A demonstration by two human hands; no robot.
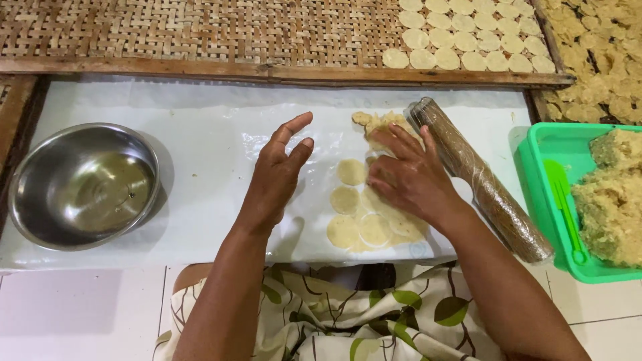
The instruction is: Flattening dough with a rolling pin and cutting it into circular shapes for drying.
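Beside green tub (535,144), wrapped roller (478,180)

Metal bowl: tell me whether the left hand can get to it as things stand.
Probably yes. The left hand is raised, open and empty above the white sheet, and the metal bowl sits further to its left on that sheet, with nothing lying between them.

I see no labels, signs or screens. Only packaging-like items: a rolling pin (480,180) sheathed in clear plastic wrap, a brown cylinder lying diagonally from 1 o'clock toward 4 o'clock; and a green rectangular plastic container (539,200) at 3 o'clock, open-topped, just beside the pin's lower end.
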